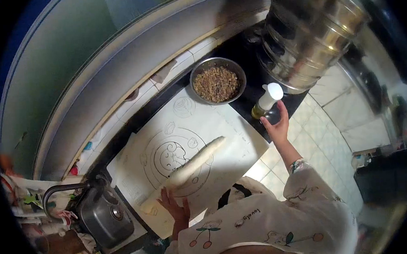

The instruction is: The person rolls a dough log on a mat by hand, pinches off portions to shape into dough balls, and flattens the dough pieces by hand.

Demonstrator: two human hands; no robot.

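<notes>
Dough roll (194, 165): on printed mat (241, 136), atop worktop. L hand (175, 209) at roll's lower-left part, fingertips at its near edge; R hand (275, 123) well apart, past roll's upper-right end, on bottle (259, 111). Roll = pale, soft-looking, matte, long cylinder, approx even thickness, narrower at upper-right tip; lower-left end flatter/uneven. Mat thin, whitish, w/ black line circles + small drawings, partly under roll. Bottle: see-through body, yellow-green contents, white top. Long axis of roll diag., lower L to upper R in view; upper-R tip points twd bottle side. L hand: open, fingers spread, nothing gripped; firm contact w/ roll can't tell. R hand: part-closed, thumb + fingers around bottle. Beyond roll's upper-R end: round metal bowl (217, 81), crumbly brown mix. Farther R of roll: shiny stacked metal pot (311, 38). L of roll: dark sink (106, 217).
</notes>
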